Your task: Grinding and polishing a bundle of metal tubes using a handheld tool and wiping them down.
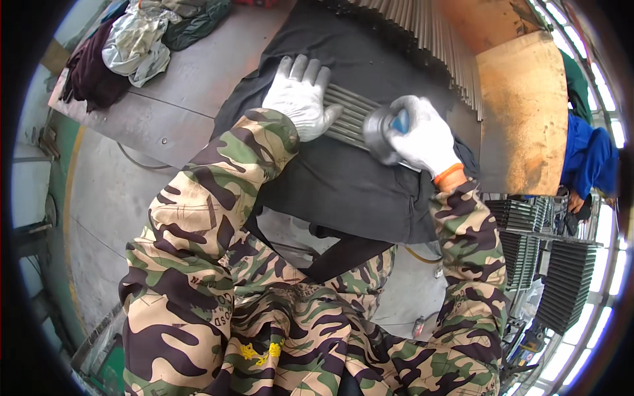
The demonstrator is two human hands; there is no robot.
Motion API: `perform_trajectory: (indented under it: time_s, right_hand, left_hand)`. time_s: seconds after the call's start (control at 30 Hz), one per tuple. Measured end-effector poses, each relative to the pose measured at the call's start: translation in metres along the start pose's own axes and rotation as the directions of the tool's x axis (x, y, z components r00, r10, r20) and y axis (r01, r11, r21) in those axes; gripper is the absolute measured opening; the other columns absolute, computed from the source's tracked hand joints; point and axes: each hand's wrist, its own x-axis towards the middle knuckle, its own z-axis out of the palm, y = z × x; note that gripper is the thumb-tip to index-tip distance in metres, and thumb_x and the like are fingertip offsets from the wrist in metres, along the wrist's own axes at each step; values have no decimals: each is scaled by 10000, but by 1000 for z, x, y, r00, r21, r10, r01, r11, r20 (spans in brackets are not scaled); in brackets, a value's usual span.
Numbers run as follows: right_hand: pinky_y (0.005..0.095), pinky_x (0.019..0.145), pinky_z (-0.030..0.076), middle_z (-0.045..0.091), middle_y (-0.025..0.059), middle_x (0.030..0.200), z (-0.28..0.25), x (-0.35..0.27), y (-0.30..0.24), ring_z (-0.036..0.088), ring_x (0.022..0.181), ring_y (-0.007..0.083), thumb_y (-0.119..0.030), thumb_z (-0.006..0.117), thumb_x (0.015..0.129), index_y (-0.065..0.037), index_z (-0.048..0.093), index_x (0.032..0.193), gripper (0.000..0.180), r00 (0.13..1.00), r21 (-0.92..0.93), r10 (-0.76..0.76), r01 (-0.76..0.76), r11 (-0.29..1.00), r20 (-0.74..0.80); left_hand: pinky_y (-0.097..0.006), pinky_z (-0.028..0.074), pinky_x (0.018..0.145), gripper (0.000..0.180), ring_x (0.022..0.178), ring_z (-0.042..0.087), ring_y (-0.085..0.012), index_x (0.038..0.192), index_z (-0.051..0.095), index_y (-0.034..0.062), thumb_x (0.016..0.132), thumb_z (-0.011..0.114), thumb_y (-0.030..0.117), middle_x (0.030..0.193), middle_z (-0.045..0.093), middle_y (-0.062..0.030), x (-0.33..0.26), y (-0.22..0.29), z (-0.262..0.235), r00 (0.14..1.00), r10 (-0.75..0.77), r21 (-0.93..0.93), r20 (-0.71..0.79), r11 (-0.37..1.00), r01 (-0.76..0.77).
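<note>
Left hand: white-gloved, at twelve o'clock, laid over the left ends of a row of metal rods. Right hand: white-gloved, at two, gripping a blurred round grey object over their right part. Black cloth: beneath. Further rods: massed at one. Stained board: between two and three. Heaped garments: between ten and eleven.

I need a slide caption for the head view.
Gloved left hand on metal rods; right hand holding a blurred round object.

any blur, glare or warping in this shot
Head view: motion blur on the grey tool and right hand; left hand looks sharper; windows at the right glare white and bow along the rim; corners fall to black.
</note>
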Motion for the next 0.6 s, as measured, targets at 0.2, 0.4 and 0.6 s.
perform_trajectory:
  time_s: [0.2, 0.4, 0.6]
  right_hand:
    - [494, 1020, 584, 707, 161, 1197, 4, 10, -16, 714, 1165, 395, -371, 760, 915, -179, 700, 1239, 381, 999, -14, -20, 19, 1000, -31]
    - [484, 1007, 589, 700, 147, 1170, 7, 32, -26, 714, 1153, 379, -353, 760, 919, -197, 698, 1243, 365, 997, -17, -63, 62, 998, -42]
    - [482, 999, 588, 699, 139, 1176, -1, 40, -39, 713, 1154, 368, -387, 777, 923, -209, 703, 1251, 380, 996, -45, -61, 59, 997, -58]
  left_hand:
    - [-599, 327, 1304, 731, 1536, 463, -494, 1566, 549, -43, 993, 702, 385, 1616, 547, -281, -17, -36, -5, 994, 111, -108, 0, 988, -110]
    - [-608, 286, 1335, 735, 1560, 431, -497, 1574, 535, -57, 1003, 689, 378, 1619, 541, -291, -35, -30, -3, 998, 42, -62, -51, 997, -46]
    - [-609, 338, 1282, 608, 1513, 473, -505, 1424, 649, -47, 979, 722, 359, 1535, 606, -269, -1, -23, 2, 988, 57, -72, -142, 995, -68]
